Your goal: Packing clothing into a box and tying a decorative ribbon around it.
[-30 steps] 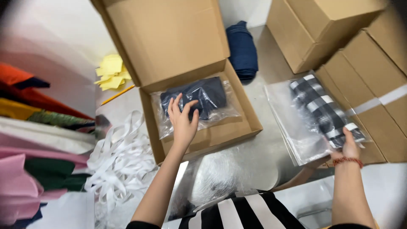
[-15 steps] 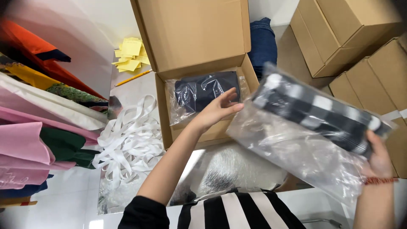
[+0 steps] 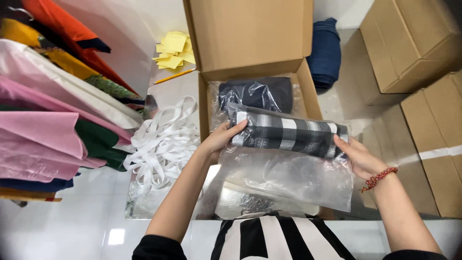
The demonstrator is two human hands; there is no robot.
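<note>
steel table point(image 3: 346, 113), open box point(image 3: 250, 33), white straps point(image 3: 161, 144)

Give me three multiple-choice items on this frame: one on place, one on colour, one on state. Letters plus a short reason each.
1. Where is the dark bagged garment?
A. inside the open cardboard box
B. on the pile of white straps
C. on the closed cartons

2. What colour are the paper notes left of the box?
A. pink
B. yellow
C. blue

3. How is the checked garment in a clear bag held?
A. by the left hand alone
B. lying untouched
C. by both hands, one at each end

Answers: 1 A, it lies on the box floor. 2 B, the notes are yellow. 3 C, left hand and right hand grip opposite ends.
</note>
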